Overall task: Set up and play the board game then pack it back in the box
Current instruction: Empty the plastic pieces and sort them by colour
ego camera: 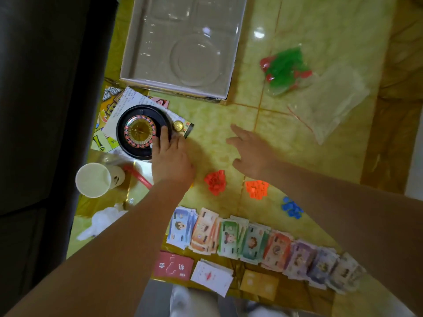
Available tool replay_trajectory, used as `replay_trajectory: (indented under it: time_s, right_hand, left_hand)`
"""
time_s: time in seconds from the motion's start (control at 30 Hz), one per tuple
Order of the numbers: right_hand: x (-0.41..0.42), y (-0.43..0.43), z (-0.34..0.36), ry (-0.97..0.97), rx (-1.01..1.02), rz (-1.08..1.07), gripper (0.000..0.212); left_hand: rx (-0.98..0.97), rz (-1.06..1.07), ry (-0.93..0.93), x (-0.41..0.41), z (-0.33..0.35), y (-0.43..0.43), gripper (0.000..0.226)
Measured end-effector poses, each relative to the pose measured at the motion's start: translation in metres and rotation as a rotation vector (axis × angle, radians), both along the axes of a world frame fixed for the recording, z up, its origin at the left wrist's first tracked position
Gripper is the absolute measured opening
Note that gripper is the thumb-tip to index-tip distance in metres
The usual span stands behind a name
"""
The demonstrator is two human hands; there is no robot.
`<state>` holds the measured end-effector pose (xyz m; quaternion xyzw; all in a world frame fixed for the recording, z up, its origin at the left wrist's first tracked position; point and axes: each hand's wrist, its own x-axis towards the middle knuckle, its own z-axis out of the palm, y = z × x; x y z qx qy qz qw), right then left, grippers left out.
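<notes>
Left hand: there it is (171, 156), reaching across, fingers laid fairly straight on the right rim of the wheel, gripping nothing.
Right hand: and the other (249, 152) hovers over bare table, fingers spread apart, empty.
Wheel: one roulette wheel (136, 131), black bowl with a red-and-black number ring, sitting at the left edge of the table (206, 110) on a printed sheet (130, 97).
Gold piece: one (178, 126), just beside the wheel's right rim; maybe a coin, too blurred to say.
Box: one (128, 53), open at the far side, with a clear moulded tray inside.
Money: eight stacks in a row along the near edge, from a blue stack (183, 227) on the left to a grey one (345, 275) on the right.
Cards: three decks in front of the money: red (174, 266), white (211, 276), tan (259, 287).
Token heaps: three loose ones: red (215, 181), orange (256, 188), blue (291, 208).
Bags: two, one holding green and red pieces (283, 69), one clear bag (329, 106) just beside it.
Around: one paper cup (93, 179), a red stick (137, 177), a crumpled tissue (103, 220).
In the way: the left fingers cover part of the wheel's rim; the right forearm crosses just beside the blue heap.
</notes>
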<state>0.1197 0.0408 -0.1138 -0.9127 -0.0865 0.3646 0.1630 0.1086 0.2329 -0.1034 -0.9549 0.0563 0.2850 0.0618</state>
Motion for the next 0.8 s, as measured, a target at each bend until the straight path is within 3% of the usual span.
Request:
replay_trajectory:
  time_s: [0.07, 0.17, 0.33, 0.47, 0.67, 0.8]
  right_hand:
    - [0.004, -0.008, -0.001, -0.019, 0.074, -0.002, 0.055]
    - [0.012, -0.017, -0.003, -0.061, 0.223, -0.288, 0.043]
    - [0.027, -0.039, 0.001, 0.005, 0.417, -0.951, 0.028]
    - [0.052, -0.065, 0.005, 0.220, 0.600, -1.374, 0.041]
    - [0.097, -0.081, 0.003, 0.290, 0.616, -1.608, 0.049]
    - [0.115, -0.077, -0.009, 0.251, 0.485, -1.671, 0.030]
  left_hand:
    - [0.057, 0.013, -0.017, 0.003, 0.004, -0.010, 0.062]
    - [0.007, 0.044, -0.100, 0.009, 0.007, -0.026, 0.045]
    - [-0.384, -0.003, -0.141, 0.031, 0.001, -0.056, 0.035]
    - [-0.591, 0.068, -0.077, 0.056, -0.001, -0.084, 0.040]
    - [-0.740, 0.035, -0.123, 0.095, -0.003, -0.107, 0.056]
    - [-0.772, 0.061, -0.067, 0.118, -0.008, -0.121, 0.054]
